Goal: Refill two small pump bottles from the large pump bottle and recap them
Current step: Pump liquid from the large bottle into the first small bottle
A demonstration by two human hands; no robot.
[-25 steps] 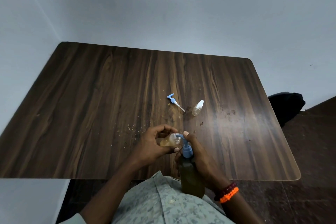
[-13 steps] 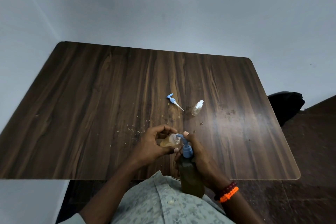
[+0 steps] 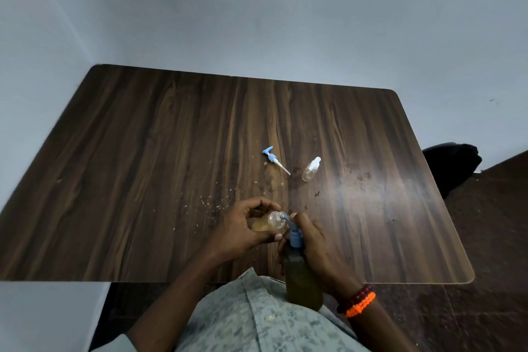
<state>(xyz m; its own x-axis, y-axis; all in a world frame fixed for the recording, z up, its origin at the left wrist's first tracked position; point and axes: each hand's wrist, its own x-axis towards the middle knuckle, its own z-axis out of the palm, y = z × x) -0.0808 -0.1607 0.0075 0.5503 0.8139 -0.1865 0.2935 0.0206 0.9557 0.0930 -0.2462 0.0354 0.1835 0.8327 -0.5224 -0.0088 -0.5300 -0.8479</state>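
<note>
Head view: hands (image 3: 243,230) apparently unmoved since.

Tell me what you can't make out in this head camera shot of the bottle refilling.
- Large pump bottle, head view: its base is hidden by the shirt.
- Small bottle in the left hand: fill level partly hidden by fingers.
- Capped small bottle on the table: too small to judge contents.

A dark brown wood-grain table (image 3: 143,180) with rounded corners stands against a pale blue-grey wall (image 3: 285,23), its top scattered with pale crumbs (image 3: 207,202) and dark spots (image 3: 360,177). Off its right side a black bundle (image 3: 454,164) lies on the dark brown floor (image 3: 491,237).
</note>
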